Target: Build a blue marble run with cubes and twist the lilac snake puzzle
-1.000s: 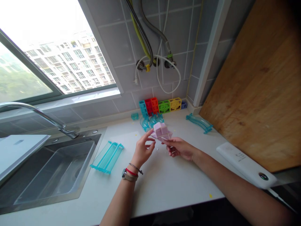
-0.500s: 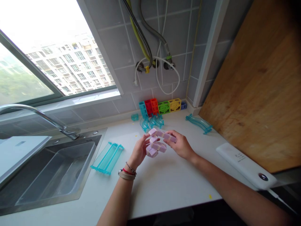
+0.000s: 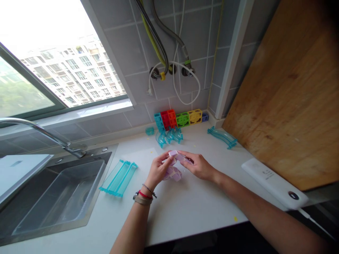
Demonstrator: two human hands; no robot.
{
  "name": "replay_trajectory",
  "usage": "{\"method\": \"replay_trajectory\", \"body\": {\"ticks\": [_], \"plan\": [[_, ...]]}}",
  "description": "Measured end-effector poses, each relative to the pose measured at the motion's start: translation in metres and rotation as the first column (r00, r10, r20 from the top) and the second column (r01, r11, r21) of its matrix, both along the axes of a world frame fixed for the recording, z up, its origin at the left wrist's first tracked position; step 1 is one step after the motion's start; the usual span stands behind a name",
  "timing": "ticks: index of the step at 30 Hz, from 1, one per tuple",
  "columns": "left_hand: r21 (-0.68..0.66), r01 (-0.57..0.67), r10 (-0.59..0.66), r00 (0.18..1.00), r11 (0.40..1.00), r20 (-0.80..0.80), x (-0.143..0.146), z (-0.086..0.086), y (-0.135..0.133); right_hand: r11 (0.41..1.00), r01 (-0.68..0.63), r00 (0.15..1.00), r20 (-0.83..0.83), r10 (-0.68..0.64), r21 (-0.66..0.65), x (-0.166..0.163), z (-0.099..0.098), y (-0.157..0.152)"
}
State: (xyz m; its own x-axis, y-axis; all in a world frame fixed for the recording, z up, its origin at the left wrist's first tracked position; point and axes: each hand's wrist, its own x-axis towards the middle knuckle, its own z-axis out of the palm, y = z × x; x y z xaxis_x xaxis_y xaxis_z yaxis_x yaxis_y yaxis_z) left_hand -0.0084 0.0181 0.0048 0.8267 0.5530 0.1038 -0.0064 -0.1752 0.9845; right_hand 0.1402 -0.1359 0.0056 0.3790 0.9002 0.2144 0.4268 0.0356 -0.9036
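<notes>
Both hands hold a pale purple snake puzzle (image 3: 173,173) made of linked wedge blocks, bent into a folded shape above the white counter. My left hand (image 3: 159,167) is closed on its left side, thumb pressed near the top bend. With fingers along the upper arm of the puzzle, my right hand (image 3: 197,164) grips it from the right. Parts of the puzzle are hidden behind the fingers. Just beyond the hands lie curved clear teal track pieces (image 3: 173,135).
Straight teal track pieces (image 3: 119,179) lie beside the sink (image 3: 87,215). Coloured plastic blocks (image 3: 182,120) line the wall. A wavy teal track (image 3: 222,137) rests near the wooden board (image 3: 270,106). At right is a white power strip-like device (image 3: 274,183) with a cable.
My hands have come closer together around the snake puzzle. Its upper arm is now more covered by the fingers, and its shape looks turned. The view has shifted slightly.
</notes>
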Motion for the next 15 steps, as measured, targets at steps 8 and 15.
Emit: {"method": "replay_trajectory", "body": {"ticks": [8,15], "plan": [[0.039,0.317,-0.309,0.941,0.948,-0.138,-0.013,0.018,0.005,0.870,-0.427,0.876,-0.353,0.329,-0.247,0.032,0.025,-0.014],[-0.093,0.484,-0.493,0.850,0.870,-0.186,-0.020,0.030,0.003,0.707,-0.673,0.642,-0.646,0.412,-0.217,0.046,0.026,-0.020]]}}
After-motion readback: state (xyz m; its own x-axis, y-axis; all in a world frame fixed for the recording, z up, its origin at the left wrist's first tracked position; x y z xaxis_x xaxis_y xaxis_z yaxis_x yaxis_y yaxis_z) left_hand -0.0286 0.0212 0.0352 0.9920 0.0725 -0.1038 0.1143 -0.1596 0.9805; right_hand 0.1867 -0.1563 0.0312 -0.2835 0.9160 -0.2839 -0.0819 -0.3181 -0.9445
